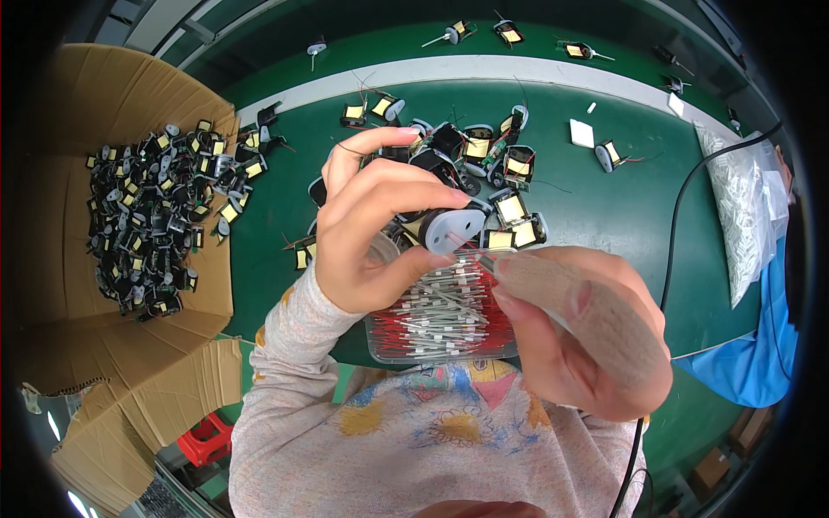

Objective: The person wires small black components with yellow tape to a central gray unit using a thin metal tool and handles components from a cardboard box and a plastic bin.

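The left hand (363,229) clamps a grey-capped unit (453,231) above the far edge of a tray (432,359) as the right hand (583,332) presses its fingertips together at red wires (465,249).

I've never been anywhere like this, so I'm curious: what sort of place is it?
Probably an assembly workshop: a cardboard box holds a heap of similar black-and-yellow devices, more lie on the green table, and a clear tray holds many thin red-and-white pieces.
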Available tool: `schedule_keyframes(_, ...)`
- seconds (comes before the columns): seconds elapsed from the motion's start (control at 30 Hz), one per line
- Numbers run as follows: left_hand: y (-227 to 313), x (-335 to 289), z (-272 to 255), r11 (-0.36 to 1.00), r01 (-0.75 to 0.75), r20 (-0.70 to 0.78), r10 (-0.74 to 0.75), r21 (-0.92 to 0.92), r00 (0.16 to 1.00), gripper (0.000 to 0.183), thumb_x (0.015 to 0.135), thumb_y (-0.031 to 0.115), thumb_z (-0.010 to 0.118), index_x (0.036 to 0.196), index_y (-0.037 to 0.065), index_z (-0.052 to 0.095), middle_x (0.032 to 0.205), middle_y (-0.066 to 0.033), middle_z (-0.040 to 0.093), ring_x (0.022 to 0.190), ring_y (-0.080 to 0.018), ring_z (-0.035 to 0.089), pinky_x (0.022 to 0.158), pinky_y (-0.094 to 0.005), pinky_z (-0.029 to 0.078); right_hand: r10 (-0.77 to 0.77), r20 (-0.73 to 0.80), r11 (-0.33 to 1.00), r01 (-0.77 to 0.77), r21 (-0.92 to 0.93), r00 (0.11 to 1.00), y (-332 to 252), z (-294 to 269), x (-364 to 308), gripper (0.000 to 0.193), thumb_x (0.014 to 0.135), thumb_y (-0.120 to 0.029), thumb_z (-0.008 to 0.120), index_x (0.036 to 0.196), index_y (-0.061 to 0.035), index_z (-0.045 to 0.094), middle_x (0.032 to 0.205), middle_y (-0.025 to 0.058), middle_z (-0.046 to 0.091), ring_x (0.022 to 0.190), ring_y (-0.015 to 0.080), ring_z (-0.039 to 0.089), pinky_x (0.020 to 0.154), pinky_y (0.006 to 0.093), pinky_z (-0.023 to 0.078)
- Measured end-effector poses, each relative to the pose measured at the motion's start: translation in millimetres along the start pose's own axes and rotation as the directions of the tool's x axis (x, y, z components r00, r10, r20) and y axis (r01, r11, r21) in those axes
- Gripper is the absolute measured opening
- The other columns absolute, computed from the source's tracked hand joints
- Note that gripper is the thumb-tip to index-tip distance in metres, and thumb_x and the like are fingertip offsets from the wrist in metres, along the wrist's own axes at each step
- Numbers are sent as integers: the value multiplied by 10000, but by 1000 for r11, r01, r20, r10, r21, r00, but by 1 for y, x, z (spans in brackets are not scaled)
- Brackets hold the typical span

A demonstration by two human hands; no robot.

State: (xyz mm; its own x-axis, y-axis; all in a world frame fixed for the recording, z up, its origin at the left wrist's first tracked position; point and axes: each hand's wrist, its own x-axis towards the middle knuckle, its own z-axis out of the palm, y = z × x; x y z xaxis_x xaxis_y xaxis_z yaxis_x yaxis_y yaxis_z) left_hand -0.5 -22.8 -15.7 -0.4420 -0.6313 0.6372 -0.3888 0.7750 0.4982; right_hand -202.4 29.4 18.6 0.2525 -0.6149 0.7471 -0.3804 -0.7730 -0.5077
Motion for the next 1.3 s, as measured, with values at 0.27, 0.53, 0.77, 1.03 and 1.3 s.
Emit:
schedule_keyframes(0.27,3,-1,2,998,-51,5,52,-46,999,419,578,232,766,943,48,673,930,-70,664,976,-283,567,848,-377,391,-78,-52,997,76,-30,996,10,15,0,268,586,104,720,836,47,645,774,132,650,670,243,630,619,290,507)
schedule_keyframes(0.53,6,-5,6,934,16,-58,-39,-357,998,437,583,88,799,969,-10,621,945,-115,667,917,-257,637,804,-335,480,108,26,978,-101,-182,994,5,7,7,258,558,39,738,803,18,660,701,109,607,588,237,570,514,286,437)
schedule_keyframes(0.77,14,-13,8,708,10,-118,-131,-706,984,490,611,-47,779,1014,-57,500,969,-249,629,928,-313,635,817,-383,509,-83,35,974,89,-207,996,7,8,3,371,439,-39,606,802,18,657,678,84,557,551,189,522,477,262,418)
schedule_keyframes(1.03,20,-12,7,919,-164,-256,72,-357,964,261,598,-59,752,789,-23,578,936,-256,642,843,-329,659,674,-364,540,-413,-2,778,351,-521,911,6,23,-10,566,378,-158,323,798,50,641,723,100,579,546,151,501,456,216,382)
schedule_keyframes(1.3,24,-5,-11,951,-3,18,9,-309,1000,288,579,52,811,708,10,558,778,-194,663,744,-286,673,648,-320,542,-350,95,845,357,-399,932,6,18,-10,519,376,-138,399,793,65,632,739,105,563,595,162,493,455,233,363)
